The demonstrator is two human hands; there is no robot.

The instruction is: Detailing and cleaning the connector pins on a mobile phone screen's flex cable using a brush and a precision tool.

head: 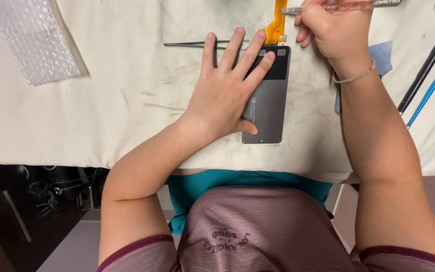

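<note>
Cream cloth (101,116) carries a grey panel (270,108) lying lengthwise away; left hand (225,93) flat, splayed on it, right hand (336,30) gripping a clear tool (348,6).

Bubble wrap (33,40) lies far left; blue brush (431,90) and black rod (429,63) right.

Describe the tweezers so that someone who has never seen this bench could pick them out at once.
Start at the cream cloth-covered table, then find the left hand pressing flat on the grey rectangular phone panel. Just beyond its fingertips lie the thin dark metal tweezers, pointing left. Unlike the blue-handled brush and black rod at the right, they lie level and alone.
</note>
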